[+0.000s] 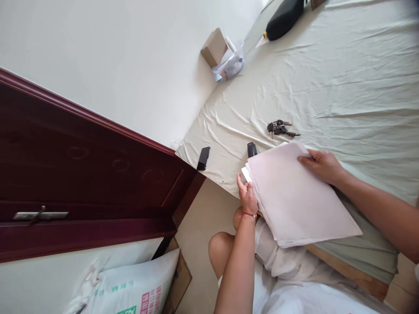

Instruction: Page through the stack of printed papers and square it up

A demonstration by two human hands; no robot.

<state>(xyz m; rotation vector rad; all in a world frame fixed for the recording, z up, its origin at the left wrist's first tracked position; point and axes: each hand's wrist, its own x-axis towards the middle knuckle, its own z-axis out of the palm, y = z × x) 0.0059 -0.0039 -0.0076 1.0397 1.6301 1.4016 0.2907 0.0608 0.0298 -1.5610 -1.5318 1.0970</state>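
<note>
A stack of large white paper sheets [301,196] is held slightly fanned over the table's near edge. My left hand [248,198], with a red string on the wrist, is closed on the left edge of the stack, where some sheets stick out unevenly. At the far right corner my right hand [324,165] grips the sheets, thumb on top and fingers hidden underneath. Just beyond the paper lies a black stapler-like object [252,149], partly covered by it. A bunch of keys [280,127] rests farther back.
Pale green cloth [360,87] covers the table. A flat black object [203,158] lies near its left corner. By the wall stand a brown box [214,47] and a clear plastic bag [232,63]; a black case [284,19] lies beyond. A white sack [131,283] leans below the dark red door [81,165].
</note>
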